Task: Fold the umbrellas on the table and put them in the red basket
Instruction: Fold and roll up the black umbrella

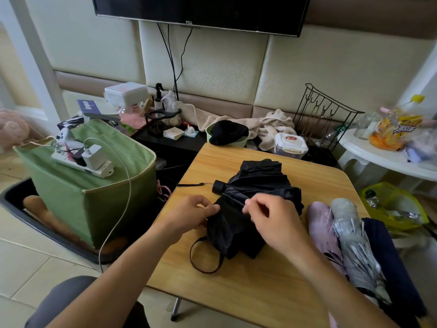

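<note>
Umbrella (255, 200) folding underway on the desk (236, 285): left hand (194, 211) and right hand (272, 216) pinch its black canopy; pleating next.

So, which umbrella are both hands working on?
The black umbrella at the table's middle; the left hand and right hand pinch its fabric.

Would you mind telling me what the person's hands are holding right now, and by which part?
Both hands pinch the black umbrella by its loose canopy fabric: left hand at the fabric's left edge, right hand beside a rib.

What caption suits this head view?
Both hands pinch a black fabric umbrella on the wooden table.
</note>
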